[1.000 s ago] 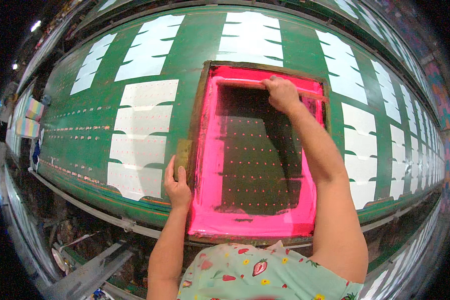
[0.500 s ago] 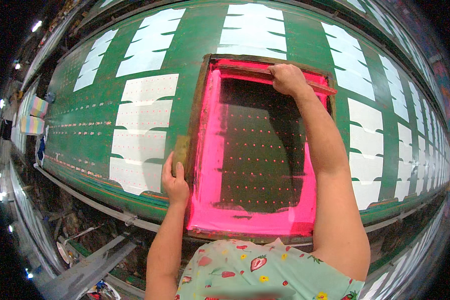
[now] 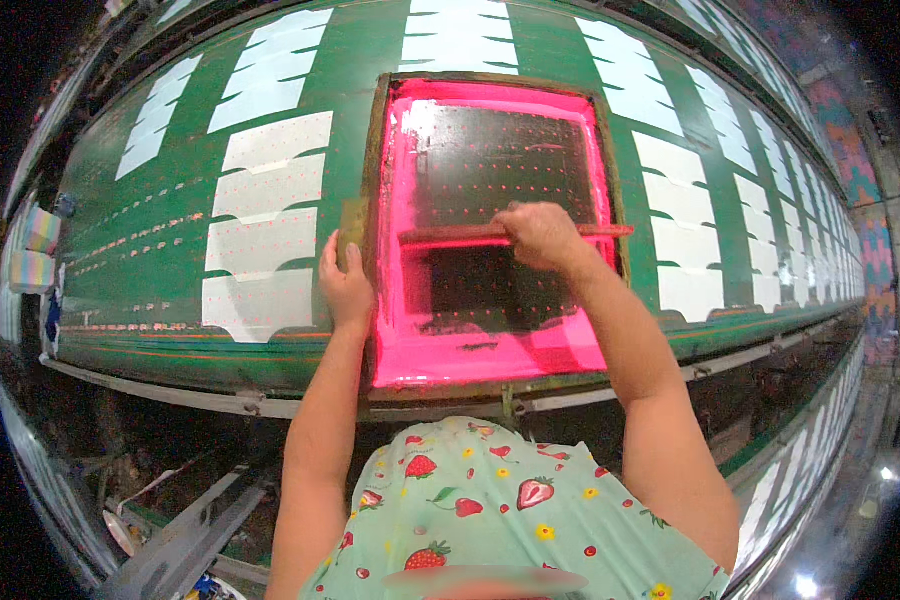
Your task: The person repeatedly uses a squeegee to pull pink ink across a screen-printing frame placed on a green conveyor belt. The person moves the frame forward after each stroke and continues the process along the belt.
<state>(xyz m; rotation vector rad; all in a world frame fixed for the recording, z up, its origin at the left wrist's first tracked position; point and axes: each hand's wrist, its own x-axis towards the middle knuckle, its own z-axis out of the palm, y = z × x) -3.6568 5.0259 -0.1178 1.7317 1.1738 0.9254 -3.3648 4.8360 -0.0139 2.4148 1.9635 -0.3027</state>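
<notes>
Over the long, smooth green table (image 3: 350, 125), your right hand (image 3: 545, 237) is closed round a long, thin, red-smeared bar (image 3: 450, 235), crosswise on dark, dotted mesh (image 3: 500, 150) within a rectangular, dark-edged frame (image 3: 375, 180). Glossy pink ink (image 3: 470, 362) borders the mesh. Your left hand (image 3: 347, 290), apart from the right, touches a yellowish oblong block (image 3: 352, 222) beside the frame; can't tell if it grips. Flat white notched panels (image 3: 265, 222) lie either side.

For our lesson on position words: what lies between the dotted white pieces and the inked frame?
In the head view, a strip of green table, a yellowish block beside the frame and the left hand touching the block.
</notes>
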